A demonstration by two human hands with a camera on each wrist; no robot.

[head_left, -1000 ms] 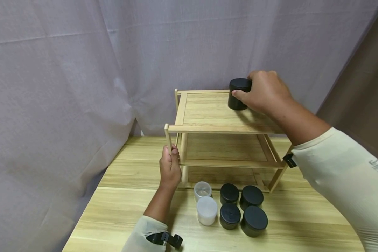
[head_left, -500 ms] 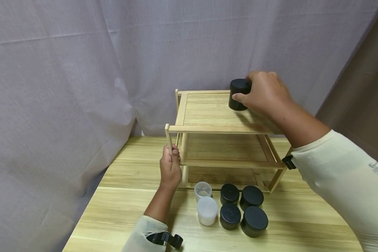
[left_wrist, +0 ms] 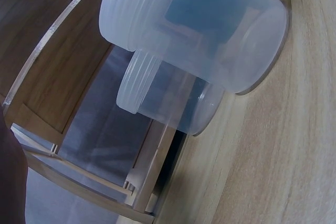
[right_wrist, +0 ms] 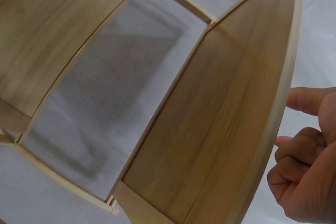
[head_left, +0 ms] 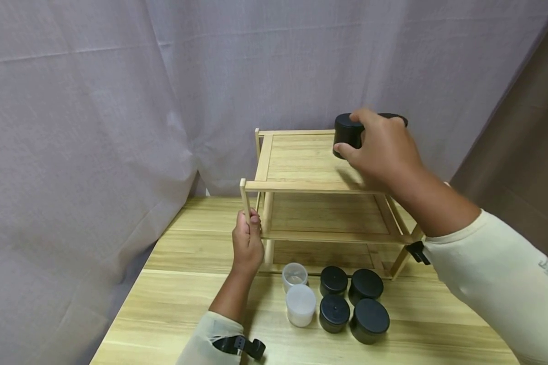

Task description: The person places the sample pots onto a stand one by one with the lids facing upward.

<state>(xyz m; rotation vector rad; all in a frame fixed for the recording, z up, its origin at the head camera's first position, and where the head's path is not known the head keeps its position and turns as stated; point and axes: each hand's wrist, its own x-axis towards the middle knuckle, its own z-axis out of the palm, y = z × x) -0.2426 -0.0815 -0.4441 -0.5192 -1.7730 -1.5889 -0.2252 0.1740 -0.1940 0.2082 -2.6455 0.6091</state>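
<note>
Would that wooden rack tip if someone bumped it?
Probably fairly easily: the wooden rack looks light, built of thin slats and slim posts. The left hand grips a front post, perhaps steadying it. A black jar on top adds slight top-heaviness.

**Soft, even light; sharp head view, hazy wrist views**

The head view is bright and evenly lit from above, with no glare. Faint, soft shadows lie under the two-tier pale wooden rack [head_left: 321, 185] and at 9 o'clock of the round black plastic jars [head_left: 353, 304] on the light wooden counter [head_left: 173, 304]. The left wrist view shows the frosted translucent plastic tubs [left_wrist: 194, 40] very near, softly blurred and stretched by the lens. The right wrist view is slightly hazy, its curled fingers [right_wrist: 296, 153] dim at 4 o'clock.
</note>
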